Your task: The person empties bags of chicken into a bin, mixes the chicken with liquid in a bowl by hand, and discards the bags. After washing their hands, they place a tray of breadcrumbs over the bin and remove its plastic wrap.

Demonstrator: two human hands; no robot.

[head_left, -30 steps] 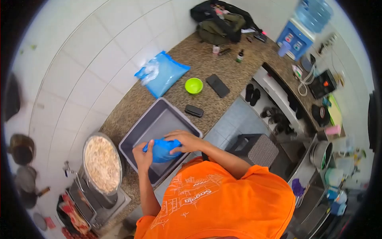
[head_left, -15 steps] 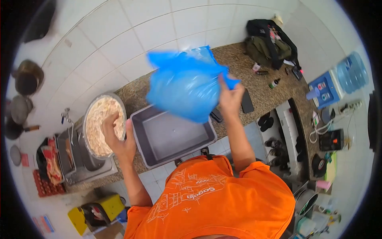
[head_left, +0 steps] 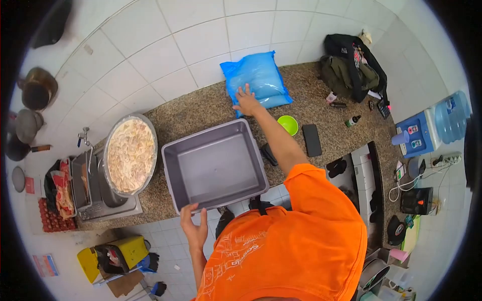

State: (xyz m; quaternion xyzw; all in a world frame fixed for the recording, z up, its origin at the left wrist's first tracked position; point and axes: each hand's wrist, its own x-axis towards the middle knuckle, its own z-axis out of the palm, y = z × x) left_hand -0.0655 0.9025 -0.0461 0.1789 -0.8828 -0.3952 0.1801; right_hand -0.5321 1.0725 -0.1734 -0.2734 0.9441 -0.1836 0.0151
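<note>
Against the tiled wall lies a blue plastic bag [head_left: 261, 75], flat on the granite counter [head_left: 201, 108]. My right hand [head_left: 246, 102] rests on its near edge with fingers spread. A grey plastic tub [head_left: 216, 160] with nothing in it stands at the counter's front. At its near rim is my left hand [head_left: 195, 226], fingers apart; whether it touches the rim I cannot tell. To the left, a large metal bowl [head_left: 154, 165] is full of pale, coated pieces [head_left: 131, 155]. Right of the tub sits a small green bowl [head_left: 288, 125].
A black phone [head_left: 312, 140], a small bottle [head_left: 353, 121] and a dark backpack [head_left: 351, 75] lie to the right. Farther right is a blue water dispenser [head_left: 414, 133]. A metal sink [head_left: 113, 208] and egg trays [head_left: 52, 218] are at the left.
The blue bag in my right hand has gone down onto the counter by the wall, and that hand has opened. My left hand has moved from the metal bowl to the tub's near rim.
</note>
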